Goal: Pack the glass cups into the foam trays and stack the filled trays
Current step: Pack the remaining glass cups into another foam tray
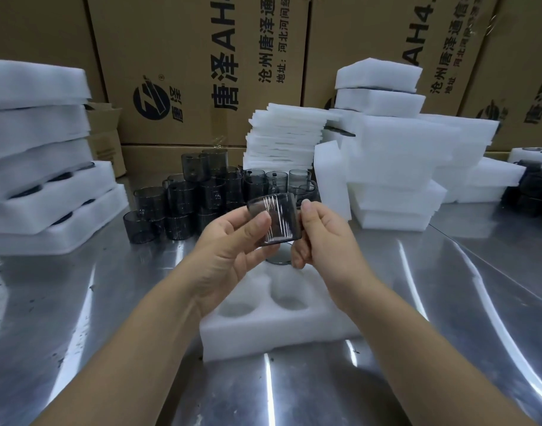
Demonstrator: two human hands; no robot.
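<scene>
Glass, smoky and thin-walled, is what matters here: one glass cup hangs tilted in the air between both hands, just above the far end of a foam tray that lies on the steel table. The left grip, a bare hand, is closed on the cup with its thumb across the near wall and its fingers beneath. The right grip pinches the cup's right side between thumb and curled fingers. The tray's two near pockets are bare, and a dark round rim under the hands seems to be a cup already seated in a far pocket, though the hands hide most of it. I judge the cup to be light and stiff but brittle, and smooth enough to slide in dry fingers. It is best held across the body, thumb opposite fingers and low on the wall, rather than by the lip. The foam looks soft and springy, so the pocket will likely hug the glass and want a straight downward press. The tray itself is light and may skate on the polished steel unless one hand steadies it. More loose cups crowd the table beyond, close enough to knock. Filled trays are stacked at the left and blank foam blocks at the right.
</scene>
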